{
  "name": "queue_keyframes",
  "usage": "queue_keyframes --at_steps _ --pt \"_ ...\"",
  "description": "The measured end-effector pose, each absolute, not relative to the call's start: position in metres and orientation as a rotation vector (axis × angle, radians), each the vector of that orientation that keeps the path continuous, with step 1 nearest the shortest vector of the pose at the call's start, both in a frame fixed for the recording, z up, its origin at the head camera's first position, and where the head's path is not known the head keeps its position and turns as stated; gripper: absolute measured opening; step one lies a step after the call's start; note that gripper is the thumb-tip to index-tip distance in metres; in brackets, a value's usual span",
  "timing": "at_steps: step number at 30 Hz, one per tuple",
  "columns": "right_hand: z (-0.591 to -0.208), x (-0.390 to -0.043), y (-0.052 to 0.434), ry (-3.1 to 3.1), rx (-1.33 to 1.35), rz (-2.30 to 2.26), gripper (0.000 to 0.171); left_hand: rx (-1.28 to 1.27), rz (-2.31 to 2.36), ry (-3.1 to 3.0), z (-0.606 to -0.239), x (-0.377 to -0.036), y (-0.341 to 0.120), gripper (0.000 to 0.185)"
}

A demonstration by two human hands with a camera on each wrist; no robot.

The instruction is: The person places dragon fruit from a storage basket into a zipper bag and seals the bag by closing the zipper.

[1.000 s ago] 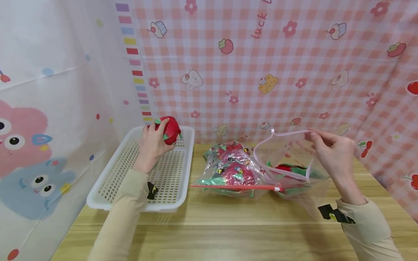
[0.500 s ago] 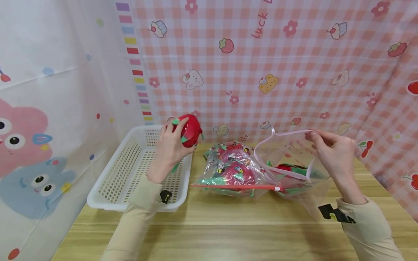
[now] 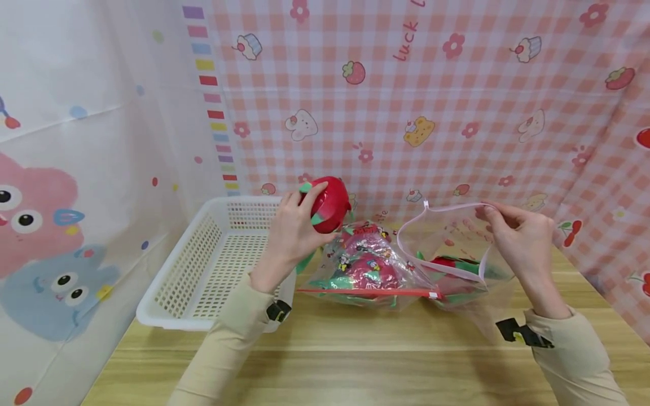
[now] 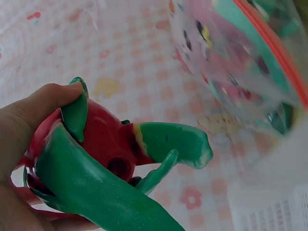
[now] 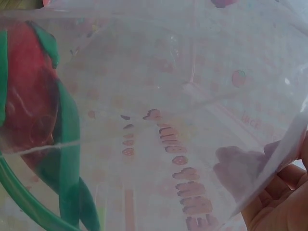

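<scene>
My left hand grips an artificial dragon fruit, red with green leaf flaps, above the gap between basket and bags. Up close in the left wrist view, fingers and thumb wrap the red body, and its long green flaps stick out. With thumb and fingers my right hand pinches the rim of a clear zip bag, whose mouth gapes. Inside that bag lies another dragon fruit. Left of it, a second clear bag with a red zip strip holds more red and green fruit.
A white slotted plastic basket stands at the left of the wooden table. Behind hangs a pink checked cloth, and a white printed cloth hangs at the left. The red-zip bag lies between basket and gaping bag.
My left hand has carried the dragon fruit from over the basket rightward, to the near side of the red-zip bag's left end. The right hand keeps its pinch on the bag rim, nearly still.
</scene>
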State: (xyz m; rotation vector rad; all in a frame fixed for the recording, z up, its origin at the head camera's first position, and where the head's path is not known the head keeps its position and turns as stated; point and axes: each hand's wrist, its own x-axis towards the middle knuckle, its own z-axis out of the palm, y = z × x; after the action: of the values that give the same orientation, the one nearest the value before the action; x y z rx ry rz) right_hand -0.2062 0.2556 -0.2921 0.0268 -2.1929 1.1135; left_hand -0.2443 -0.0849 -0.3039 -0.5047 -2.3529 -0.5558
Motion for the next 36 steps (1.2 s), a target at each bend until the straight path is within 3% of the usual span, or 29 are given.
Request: queue_keyframes --at_steps 22,36 --pt "-0.291 -0.205 0.255 -2.207 0.049 1.100 0.030 -0.796 -0.939 -2.431 -0.274 -0.224 -0.016 0.087" --pt "-0.290 -0.204 0.254 -2.209 0.061 1.072 0.030 -0.980 -0.699 -2.475 -0.273 -0.217 0.020 0.085"
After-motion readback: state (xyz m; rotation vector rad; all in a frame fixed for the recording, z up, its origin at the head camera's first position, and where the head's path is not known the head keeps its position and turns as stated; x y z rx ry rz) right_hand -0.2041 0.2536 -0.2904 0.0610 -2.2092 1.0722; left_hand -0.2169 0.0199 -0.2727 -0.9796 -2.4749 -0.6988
